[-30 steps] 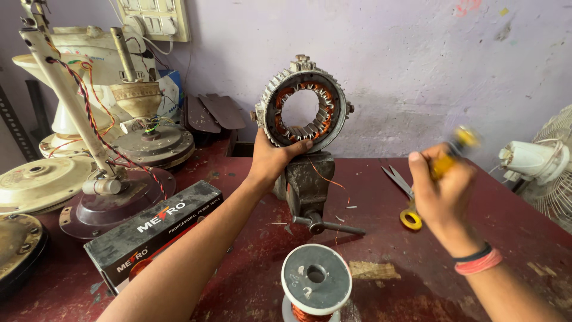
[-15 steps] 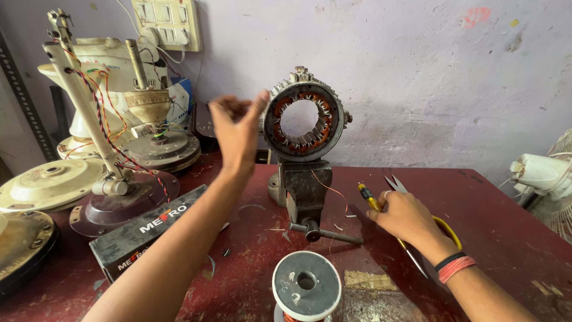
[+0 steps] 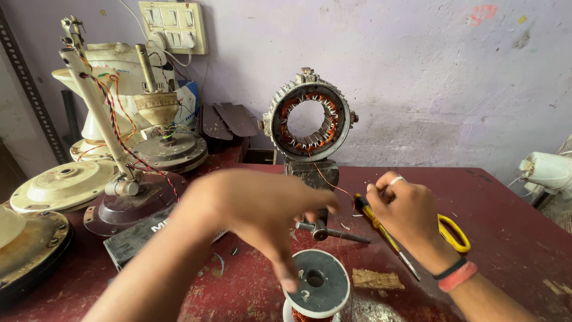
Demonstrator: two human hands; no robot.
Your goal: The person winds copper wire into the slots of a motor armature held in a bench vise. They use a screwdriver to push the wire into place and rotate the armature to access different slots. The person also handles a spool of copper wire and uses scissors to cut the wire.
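Now L hand [image 3: 262, 209] down by wire spool [image 3: 316, 289]

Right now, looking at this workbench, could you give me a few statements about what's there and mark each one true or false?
1. The round metal motor ring with copper windings stands upright in a small bench vise. True.
2. The left hand holds the yellow-handled screwdriver. False: the screwdriver lies on the red table beside the right hand; the left hand reaches over the grey wire spool.
3. A thin copper wire runs from the ring toward the right hand. True.
4. The yellow-handled scissors hang on the wall. False: they lie on the table behind the right hand.
5. The right wrist is bare. False: it wears bands.
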